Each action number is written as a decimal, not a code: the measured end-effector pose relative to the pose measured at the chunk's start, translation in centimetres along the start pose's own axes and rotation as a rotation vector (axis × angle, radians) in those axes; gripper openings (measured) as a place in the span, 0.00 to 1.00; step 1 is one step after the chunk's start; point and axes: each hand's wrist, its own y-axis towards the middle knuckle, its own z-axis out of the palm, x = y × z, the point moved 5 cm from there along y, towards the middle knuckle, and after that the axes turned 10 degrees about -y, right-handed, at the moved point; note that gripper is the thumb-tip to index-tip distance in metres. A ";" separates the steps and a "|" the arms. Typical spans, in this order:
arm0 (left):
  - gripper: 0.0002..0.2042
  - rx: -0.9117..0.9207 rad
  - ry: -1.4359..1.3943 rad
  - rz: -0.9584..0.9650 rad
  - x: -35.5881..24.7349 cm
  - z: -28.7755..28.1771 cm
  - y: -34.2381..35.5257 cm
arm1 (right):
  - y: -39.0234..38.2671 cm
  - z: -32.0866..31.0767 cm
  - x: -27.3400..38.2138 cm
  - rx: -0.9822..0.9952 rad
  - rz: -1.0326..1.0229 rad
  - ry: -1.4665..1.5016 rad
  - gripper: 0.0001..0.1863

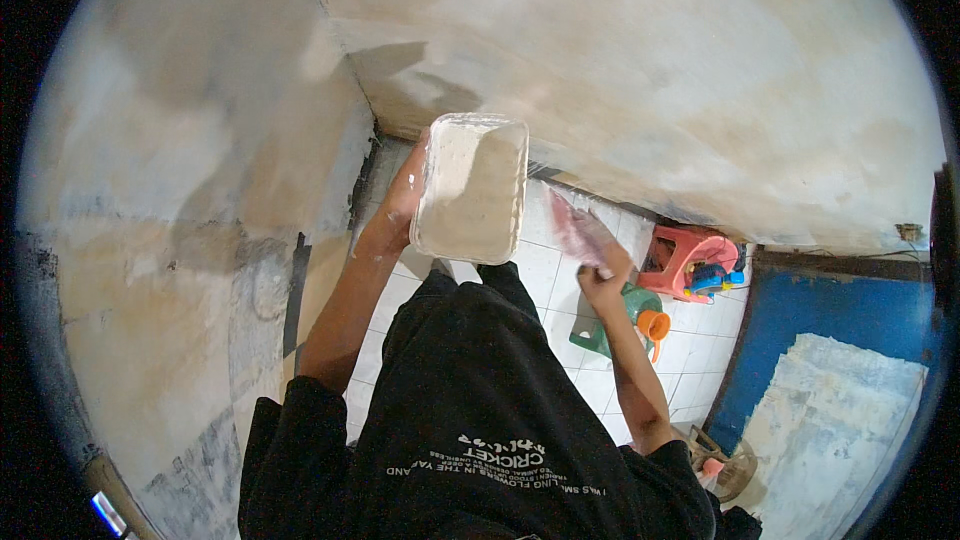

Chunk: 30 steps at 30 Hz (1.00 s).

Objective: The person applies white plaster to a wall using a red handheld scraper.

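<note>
My left hand (pixel 406 188) grips the left side of a white rectangular plastic tub (pixel 466 256), its rim smeared with white. Smooth off-white paste (pixel 482 195) lies inside, partly shadowed. To the right of the tub and apart from it, my right hand (pixel 606 278) is closed on a blurred, pinkish, flat piece (pixel 578 230) with whitish smears; its kind is hard to make out. White smears also show on my left hand and wrist.
Patchy plastered walls (pixel 620 60) meet in a corner ahead. On the white tiled floor (pixel 540 270) stand a green container (pixel 590 336) with an orange cup-like part (pixel 654 325) and a pink stool (pixel 682 258) holding blue items. A blue panel (pixel 800 305) is at right.
</note>
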 end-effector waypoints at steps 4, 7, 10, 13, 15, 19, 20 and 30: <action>0.28 -0.053 -0.151 -0.117 -0.1 0.6 -0.3 | 0.0 -0.7 -2.3 -0.313 0.594 0.730 0.19; 0.28 0.035 -0.038 -0.014 -0.7 1.5 -1.3 | 4.8 -0.7 -0.7 -0.271 0.701 1.208 0.21; 0.28 0.041 -0.187 -0.096 1.2 0.9 -0.4 | 7.1 1.4 1.2 -0.132 0.850 1.366 0.18; 0.28 0.109 0.004 0.052 1.4 1.1 -0.3 | 6.2 3.5 1.1 0.013 0.903 1.182 0.15; 0.27 0.066 -0.170 -0.048 2.4 0.5 0.2 | 5.2 4.4 1.7 0.181 0.858 1.180 0.15; 0.27 -0.002 -0.118 -0.089 2.4 1.0 -0.1 | 4.0 6.7 1.0 0.043 0.841 1.218 0.15; 0.27 -0.041 -0.118 -0.104 2.5 0.9 -0.2 | 3.5 7.2 0.5 0.054 0.805 1.257 0.15; 0.28 -0.061 -0.171 -0.130 2.8 0.2 0.5 | -0.1 9.1 -2.0 0.045 0.825 1.448 0.18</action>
